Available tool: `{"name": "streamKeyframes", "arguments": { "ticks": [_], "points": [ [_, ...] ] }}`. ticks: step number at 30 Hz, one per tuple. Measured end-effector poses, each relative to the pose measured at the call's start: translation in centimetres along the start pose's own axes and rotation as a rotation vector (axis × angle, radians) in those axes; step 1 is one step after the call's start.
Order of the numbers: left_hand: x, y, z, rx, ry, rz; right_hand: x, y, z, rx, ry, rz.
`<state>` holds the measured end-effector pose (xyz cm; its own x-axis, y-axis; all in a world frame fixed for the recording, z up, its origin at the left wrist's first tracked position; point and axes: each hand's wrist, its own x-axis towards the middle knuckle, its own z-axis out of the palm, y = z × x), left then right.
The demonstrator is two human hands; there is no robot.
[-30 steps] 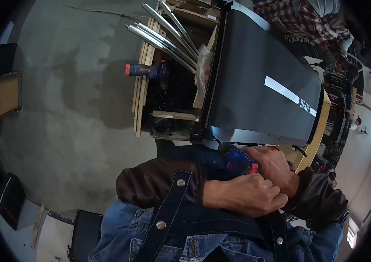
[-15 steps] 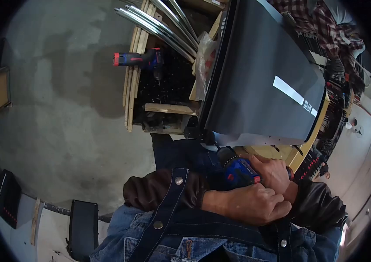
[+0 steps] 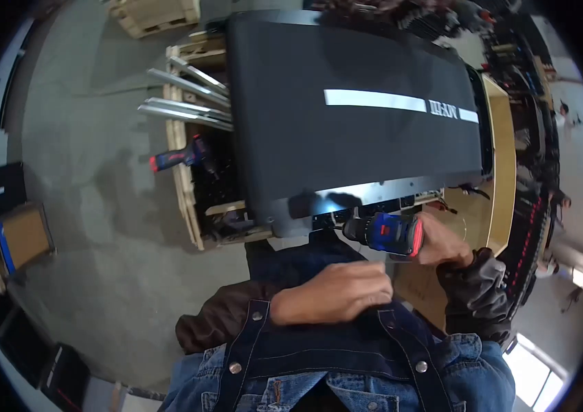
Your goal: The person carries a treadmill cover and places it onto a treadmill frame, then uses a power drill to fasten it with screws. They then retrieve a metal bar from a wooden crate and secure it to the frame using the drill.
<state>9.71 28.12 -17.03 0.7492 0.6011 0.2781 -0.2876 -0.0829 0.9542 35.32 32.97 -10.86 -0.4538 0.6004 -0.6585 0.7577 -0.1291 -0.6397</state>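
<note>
My right hand (image 3: pixel 442 240) grips a blue and black cordless drill (image 3: pixel 391 233) with red trim, its chuck pointing left. The drill's nose is close to the near side of a large black treadmill deck (image 3: pixel 284 137), where a bright light spot falls on the metal side rail (image 3: pixel 401 187). My left hand (image 3: pixel 336 292) is closed in front of my apron, apart from the drill. Its curled fingers hide whatever they may hold.
A second drill (image 3: pixel 178 156) rests at the left edge of the wooden crate (image 3: pixel 185 196) under the deck. Silver metal tubes (image 3: pixel 185 110) stick out there. An opened cardboard box (image 3: pixel 504 172) stands at the right. Shelves and people are farther off.
My view has turned, so the deck now lies more crosswise. My hands have come apart: the left moved left, while the right brought the drill up to the deck's near side.
</note>
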Motion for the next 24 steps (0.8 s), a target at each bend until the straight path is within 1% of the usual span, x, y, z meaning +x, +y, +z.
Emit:
{"name": "streamKeyframes", "arguments": {
  "ticks": [1, 2, 3, 4, 5, 6, 7, 8, 9, 10, 12, 13, 14, 16, 17, 19, 20, 21, 22, 23, 24],
  "points": [
    [0.7, -1.6, 0.2, 0.027, 0.010, -0.076, -2.2, 2.6, 1.8, 0.224, 0.135, 0.072],
    [1.5, -3.6, 0.7, 0.091, -0.017, -0.156, -4.3, 5.5, 3.1, 0.243, 0.175, 0.095],
    [2.3, -6.0, 1.4, 0.161, -0.040, -0.240, -6.0, 8.4, 4.3, 0.470, 0.260, 0.204],
    [3.2, -9.0, 2.5, 0.118, -0.017, -0.333, -7.4, 11.3, 5.4, 0.702, 0.336, 0.307],
    [4.1, -12.2, 3.9, 0.080, 0.016, -0.433, -8.5, 14.4, 6.3, 0.712, 0.444, 0.336],
    [5.4, -15.1, 5.3, 0.043, 0.032, -0.579, -9.6, 18.4, 7.0, 0.736, 0.455, 0.342],
    [6.3, -18.5, 7.0, 0.049, 0.009, -0.591, -11.0, 23.2, 7.7, 0.713, 0.530, 0.416],
    [7.1, -22.3, 8.8, -0.032, 0.079, -0.675, -11.9, 27.5, 7.7, 0.686, 0.600, 0.488],
    [8.0, -26.2, 10.4, -0.113, 0.156, -0.758, -12.4, 31.0, 6.8, 0.655, 0.617, 0.523],
    [8.9, -29.8, 11.8, -0.102, 0.145, -0.769, -12.4, 34.9, 6.2, 0.674, 0.619, 0.521],
    [10.2, -36.5, 14.6, 0.047, 0.297, -0.979, -12.5, 43.5, 5.4, 0.642, 0.730, 0.588],
    [9.7, -40.2, 15.7, 0.063, 0.276, -0.987, -11.9, 48.0, 5.2, 0.490, 0.755, 0.568],
    [8.3, -43.4, 16.5, 0.247, 0.355, -0.927, -11.1, 50.4, 4.4, 0.416, 0.768, 0.618],
    [8.9, -45.0, 17.6, 0.445, 0.428, -0.840, -8.9, 54.7, 2.6, 0.247, 0.788, 0.672],
    [9.7, -44.8, 18.0, 0.828, 0.486, -0.694, -7.4, 57.0, 2.5, 0.164, 0.799, 0.680],
    [11.1, -42.8, 18.2, 1.260, 0.439, -0.430, -4.0, 61.6, 2.3, 0.212, 0.807, 0.674],
    [10.6, -41.7, 18.4, 1.052, 0.462, -0.583, -2.6, 63.4, 2.5, 0.246, 0.800, 0.685],
    [10.0, -40.6, 18.7, 0.857, 0.505, -0.733, -0.9, 64.6, 2.8, 0.261, 0.849, 0.708],
    [10.0, -39.7, 19.0, 0.597, 0.569, -0.968, 0.6, 65.0, 2.9, 0.279, 0.902, 0.729],
    [10.0, -38.8, 19.3, 0.363, 0.653, -1.202, 1.0, 64.9, 2.3, 0.246, 0.882, 0.716],
    [11.6, -36.7, 20.0, 0.363, 0.665, -1.324, 1.8, 65.5, 2.6, 0.291, 0.847, 0.710]
  ]
}}
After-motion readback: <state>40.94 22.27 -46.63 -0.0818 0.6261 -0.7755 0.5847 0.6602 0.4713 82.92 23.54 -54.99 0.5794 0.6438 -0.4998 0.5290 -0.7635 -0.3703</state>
